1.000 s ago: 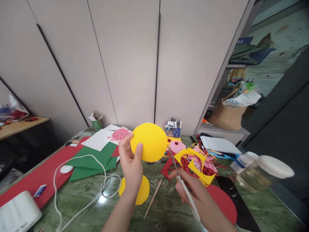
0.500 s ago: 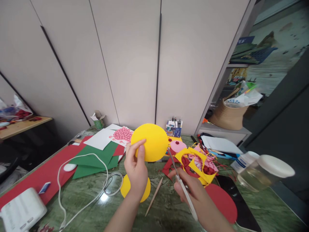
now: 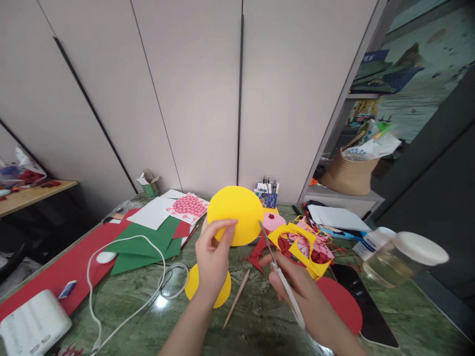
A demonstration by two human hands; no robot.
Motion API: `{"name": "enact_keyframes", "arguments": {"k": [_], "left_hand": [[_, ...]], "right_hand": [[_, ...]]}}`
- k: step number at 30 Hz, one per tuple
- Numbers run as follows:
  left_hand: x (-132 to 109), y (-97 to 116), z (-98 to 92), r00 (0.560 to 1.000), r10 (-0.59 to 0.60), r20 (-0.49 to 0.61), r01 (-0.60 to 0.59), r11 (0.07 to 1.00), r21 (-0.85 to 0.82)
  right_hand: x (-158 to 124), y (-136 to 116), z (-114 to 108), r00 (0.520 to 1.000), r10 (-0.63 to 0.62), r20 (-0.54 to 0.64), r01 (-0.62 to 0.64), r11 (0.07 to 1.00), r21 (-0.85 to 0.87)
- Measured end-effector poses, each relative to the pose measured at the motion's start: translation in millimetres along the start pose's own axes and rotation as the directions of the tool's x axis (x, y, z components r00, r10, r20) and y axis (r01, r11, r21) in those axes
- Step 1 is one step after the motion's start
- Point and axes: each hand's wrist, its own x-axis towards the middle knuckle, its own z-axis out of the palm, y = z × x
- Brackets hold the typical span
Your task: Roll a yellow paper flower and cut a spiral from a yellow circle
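A round yellow disc, paper or felt, (image 3: 241, 205) is pinched between the thumb and fingers of my left hand (image 3: 213, 254), held up above the table. My right hand (image 3: 293, 279) grips a pair of scissors (image 3: 276, 267) with white handles. The scissor tips point up at the disc's right edge; I cannot tell whether they touch it. Beneath my left wrist lies a second yellow disc (image 3: 221, 291), partly covered. Between my hands a wooden stick with a pointed end (image 3: 236, 299) rests on the table. A red disc (image 3: 339, 304) lies under my right forearm.
Yellow offcuts with round holes (image 3: 300, 247) are heaped with red and pink scraps. At right are a dark phone or tablet (image 3: 365, 306) and a lidded jar (image 3: 393, 267). Leftward lie green sheets (image 3: 148, 247), red sheets (image 3: 74, 262), a white cable (image 3: 163, 269) and a white charger (image 3: 35, 319).
My left hand and the yellow disc have shifted slightly right, and the disc has turned a little. The scissors stay at its right edge. The camera view has moved slightly.
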Motion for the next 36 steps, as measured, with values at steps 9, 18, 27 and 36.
{"name": "enact_keyframes", "arguments": {"k": [9,18,27,36], "left_hand": [[4.7,8.8,-2.9,0.999,-0.051,-0.001,0.051,0.998,-0.030],[-5.3,6.0,5.8,0.992,-0.108,0.058,0.114,0.987,-0.110],[-7.7,8.9,5.8,0.990,-0.120,0.079,0.127,0.987,-0.095],[-11.1,11.7,8.9,0.991,-0.127,0.044,0.130,0.987,-0.093]], "right_hand": [[-0.4,2.7,-1.5,1.000,-0.008,-0.023,0.008,1.000,0.009],[-0.5,4.0,5.4,1.000,0.001,-0.017,-0.001,0.999,0.036],[-0.1,4.6,4.7,0.999,-0.025,-0.044,0.026,1.000,0.012],[-0.2,4.0,7.9,0.994,-0.044,-0.102,0.046,0.999,0.020]]}}
